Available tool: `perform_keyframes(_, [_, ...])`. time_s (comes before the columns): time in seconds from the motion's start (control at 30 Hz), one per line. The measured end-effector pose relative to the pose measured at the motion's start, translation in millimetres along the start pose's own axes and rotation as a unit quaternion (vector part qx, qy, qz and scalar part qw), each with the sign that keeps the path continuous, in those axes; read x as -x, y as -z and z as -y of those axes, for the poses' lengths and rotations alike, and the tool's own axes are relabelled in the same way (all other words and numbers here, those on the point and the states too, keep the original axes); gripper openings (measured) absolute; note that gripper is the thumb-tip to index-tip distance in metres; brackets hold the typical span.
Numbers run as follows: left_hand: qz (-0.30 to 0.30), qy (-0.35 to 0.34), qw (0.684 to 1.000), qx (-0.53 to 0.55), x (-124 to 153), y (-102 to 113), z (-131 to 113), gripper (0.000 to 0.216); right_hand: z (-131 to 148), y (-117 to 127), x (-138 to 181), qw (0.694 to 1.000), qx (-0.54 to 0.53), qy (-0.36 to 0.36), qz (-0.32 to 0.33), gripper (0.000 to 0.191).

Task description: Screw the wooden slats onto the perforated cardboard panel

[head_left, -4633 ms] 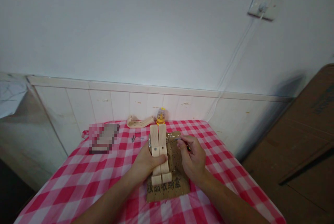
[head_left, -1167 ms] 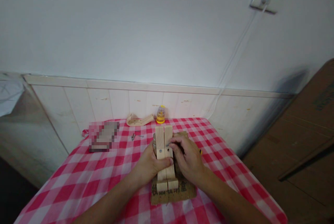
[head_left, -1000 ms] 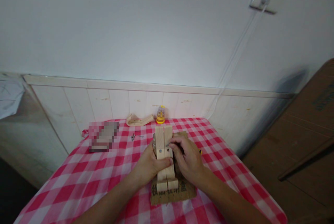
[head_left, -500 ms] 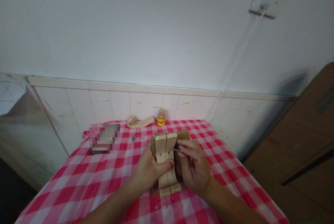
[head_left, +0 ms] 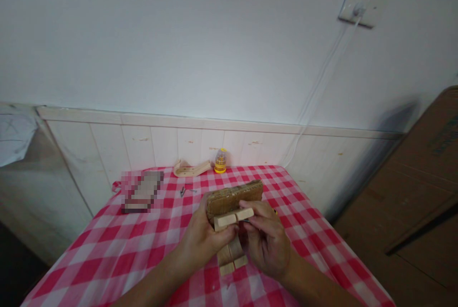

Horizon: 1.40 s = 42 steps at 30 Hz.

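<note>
A pale wooden assembly [head_left: 233, 217] of two side-by-side slats fixed to a brown board [head_left: 234, 194] stands tilted up on the red-and-white checked tablecloth [head_left: 118, 254]. My left hand [head_left: 205, 240] is wrapped round its left side. My right hand [head_left: 266, 242] is closed on its right side, fingers pinched near the slat tops. A thin metal tool seen earlier in that hand is hidden now.
At the table's far edge lie a curved wooden piece [head_left: 191, 169], a small yellow-based object [head_left: 220, 161] and a few dark screws [head_left: 185, 190]. A blurred-out flat item [head_left: 140, 191] sits far left. A wall socket with a white cable [head_left: 358, 7] is upper right; brown furniture [head_left: 418, 187] stands right.
The wooden assembly, lying flat on the cloth a second ago, has been raised and tipped toward me, so the board's top edge now faces the camera. Both hands stayed on it.
</note>
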<state>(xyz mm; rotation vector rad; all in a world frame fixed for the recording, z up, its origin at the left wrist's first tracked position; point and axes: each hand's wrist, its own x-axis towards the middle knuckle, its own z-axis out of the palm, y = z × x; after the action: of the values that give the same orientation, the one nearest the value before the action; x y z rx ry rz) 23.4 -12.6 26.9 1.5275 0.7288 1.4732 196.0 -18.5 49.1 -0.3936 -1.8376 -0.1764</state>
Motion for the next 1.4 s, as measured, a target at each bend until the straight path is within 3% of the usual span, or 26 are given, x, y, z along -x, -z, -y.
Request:
perform_keyframes(0.23, [-0.003, 0.098, 0.993, 0.06, -4.0, -4.6, -3.8, 0.049, -4.7, 0.0, -2.0, 1.0, 0.018, -0.011, 0.007, 0.034])
perform_keyframes(0.43, [-0.058, 0.147, 0.985, 0.065, -10.4, -3.1, -5.3, 0.053, -12.9, 1.6, -5.8, 0.995, 0.061, -0.045, -0.061, 0.032])
perform_keyframes(0.57, [-0.066, 0.173, 0.981, 0.064, -12.5, -1.9, -8.9, 0.051, -13.6, 3.1, -11.2, 0.993, 0.101, -0.032, -0.059, 0.025])
perform_keyframes(0.83, [-0.072, 0.187, 0.976, 0.079, -14.1, -1.9, -6.8, 0.051, -9.5, 3.3, -9.6, 0.994, 0.108, 0.0, -0.007, 0.024])
perform_keyframes(1.07, [-0.076, 0.202, 0.972, 0.098, -16.1, -1.3, -5.4, 0.053, -12.4, 3.8, -13.8, 0.993, 0.103, -0.027, -0.043, 0.027])
perform_keyframes(1.4, [-0.054, 0.162, 0.983, 0.065, -16.1, 0.1, -2.1, 0.044, -8.2, -4.1, -10.6, 0.998, 0.064, -0.015, 0.006, 0.026])
